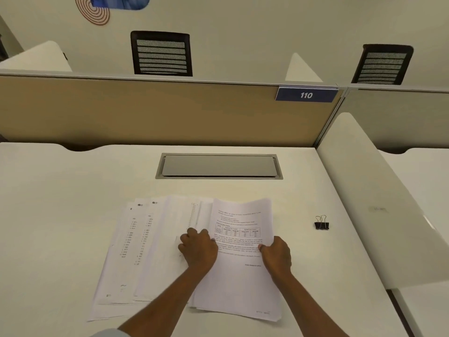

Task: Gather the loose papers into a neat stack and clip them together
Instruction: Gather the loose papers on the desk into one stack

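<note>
The loose papers [150,251] lie fanned just in front of the grey hatch [218,166]. My right hand [277,254] pinches the right edge of the top sheet [240,276]. My left hand [198,249] sits curled on the papers, and I cannot tell whether it grips. The binder clip [321,223] stands front-right of the hatch.

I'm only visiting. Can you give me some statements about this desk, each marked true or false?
1. The clip is already on the papers. False: it stands alone on the desk, to their right.
2. The right hand holds the papers' right edge. True.
3. The papers form one neat stack. False: they are fanned out towards the left.
4. The blue sign reads 110. True.
5. The left hand lies on the papers. True.
</note>
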Tool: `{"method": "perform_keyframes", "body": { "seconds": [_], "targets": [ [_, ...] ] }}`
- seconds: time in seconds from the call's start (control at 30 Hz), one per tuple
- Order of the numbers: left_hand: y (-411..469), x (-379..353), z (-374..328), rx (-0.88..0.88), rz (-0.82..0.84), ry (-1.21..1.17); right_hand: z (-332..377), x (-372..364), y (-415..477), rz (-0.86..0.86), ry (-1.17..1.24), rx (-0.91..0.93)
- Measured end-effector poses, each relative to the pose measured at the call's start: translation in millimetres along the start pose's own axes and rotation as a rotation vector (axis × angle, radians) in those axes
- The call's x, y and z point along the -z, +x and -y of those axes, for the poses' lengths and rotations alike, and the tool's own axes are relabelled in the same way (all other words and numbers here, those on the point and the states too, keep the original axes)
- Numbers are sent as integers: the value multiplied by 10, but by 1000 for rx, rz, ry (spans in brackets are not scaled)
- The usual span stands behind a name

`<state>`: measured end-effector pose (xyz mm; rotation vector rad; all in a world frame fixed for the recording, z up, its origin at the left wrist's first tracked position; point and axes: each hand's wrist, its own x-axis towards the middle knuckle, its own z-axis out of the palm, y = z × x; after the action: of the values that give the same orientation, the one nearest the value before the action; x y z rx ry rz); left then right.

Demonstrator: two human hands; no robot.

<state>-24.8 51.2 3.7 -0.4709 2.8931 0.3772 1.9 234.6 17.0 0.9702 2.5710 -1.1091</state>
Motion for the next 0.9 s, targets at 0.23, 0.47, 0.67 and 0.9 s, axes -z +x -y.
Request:
{"method": "perform_keyframes", "body": {
  "seconds": [0.23,0.47,0.67,0.9],
  "targets": [
    [-21,-54,26,79,-19,-5,137,-113,-55,-15,-142,-67],
    [64,-30,99,70,-10,-35,133,-182,-52,-17,-92,3],
    [137,-8,156,77,10,-115,163,-249,-99,-28,-54,22],
    [226,9,233,95,77,-253,232,-257,-149,-5,97,-57]
  ]
}}
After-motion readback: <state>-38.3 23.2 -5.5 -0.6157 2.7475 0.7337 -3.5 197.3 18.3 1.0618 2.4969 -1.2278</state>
